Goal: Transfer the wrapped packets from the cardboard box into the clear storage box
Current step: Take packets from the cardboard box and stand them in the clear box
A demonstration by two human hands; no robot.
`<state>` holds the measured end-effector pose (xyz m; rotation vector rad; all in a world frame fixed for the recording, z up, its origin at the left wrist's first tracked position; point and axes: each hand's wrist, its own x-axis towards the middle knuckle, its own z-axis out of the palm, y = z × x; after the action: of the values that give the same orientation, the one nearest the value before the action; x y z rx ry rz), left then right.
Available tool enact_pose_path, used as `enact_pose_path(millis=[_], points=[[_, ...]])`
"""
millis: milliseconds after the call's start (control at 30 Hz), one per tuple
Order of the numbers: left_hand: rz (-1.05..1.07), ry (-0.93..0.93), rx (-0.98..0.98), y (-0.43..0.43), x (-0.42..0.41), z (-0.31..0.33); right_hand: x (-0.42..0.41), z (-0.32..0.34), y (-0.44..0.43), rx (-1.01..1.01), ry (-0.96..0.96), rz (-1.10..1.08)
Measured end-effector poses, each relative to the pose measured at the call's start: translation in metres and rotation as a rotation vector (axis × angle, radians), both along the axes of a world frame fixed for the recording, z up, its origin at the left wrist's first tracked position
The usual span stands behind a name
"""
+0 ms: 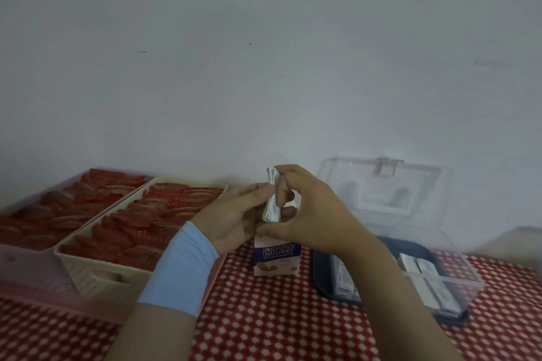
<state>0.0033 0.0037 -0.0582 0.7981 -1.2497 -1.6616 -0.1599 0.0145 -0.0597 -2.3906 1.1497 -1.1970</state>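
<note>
A small white and purple cardboard box [277, 258] stands upright on the red checked tablecloth, just below my hands. Above it, my left hand [234, 214] and my right hand [311, 211] both hold a thin bundle of white wrapped packets [272, 195], which stands upright between their fingers. The clear storage box [457, 281] sits to the right on a dark blue base, its clear lid [384, 184] leaning open against the wall. Several white packets [431, 281] lie inside it.
A cream basket [88, 267] full of red wrappers stands at the left. Behind it sits a pink tray [17, 267] holding more of the same red wrappers. A pale wall rises straight behind the table. A blue band wraps my left wrist.
</note>
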Motion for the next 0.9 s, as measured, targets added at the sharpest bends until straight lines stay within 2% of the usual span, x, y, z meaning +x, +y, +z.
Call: enact_pose_path(millis=[100,167,233,333,533,600,667,733,800,900], points=[[-0.016,0.007,-0.018,0.0,0.0,-0.002,-0.005,0.004,0.005,0.206,-0.081,0.029],[-0.041,0.015,-0.015,0.001,-0.001,-0.003,-0.01,0.007,0.004,0.352,-0.253,0.099],[-0.09,0.06,0.012,0.003,-0.001,-0.004,-0.018,0.011,-0.002,0.414,-0.392,0.12],[-0.155,0.085,0.04,0.006,-0.006,-0.005,-0.034,0.026,-0.003,0.429,-0.28,0.071],[-0.208,-0.037,0.022,0.014,-0.028,-0.001,-0.068,0.046,0.01,0.464,-0.056,0.023],[-0.119,-0.192,-0.077,0.015,-0.037,0.001,-0.077,0.048,0.014,0.462,-0.035,-0.008],[0.045,-0.485,-0.286,0.016,-0.046,0.002,-0.085,0.047,0.017,0.451,-0.042,-0.049],[0.155,-0.661,-0.453,0.02,-0.055,0.001,-0.092,0.047,0.019,0.432,-0.037,-0.092],[0.211,-0.723,-0.531,0.025,-0.066,0.0,-0.099,0.047,0.022,0.418,0.001,-0.119],[0.221,-0.745,-0.548,0.028,-0.083,-0.003,-0.112,0.049,0.026,0.414,0.072,-0.178]])
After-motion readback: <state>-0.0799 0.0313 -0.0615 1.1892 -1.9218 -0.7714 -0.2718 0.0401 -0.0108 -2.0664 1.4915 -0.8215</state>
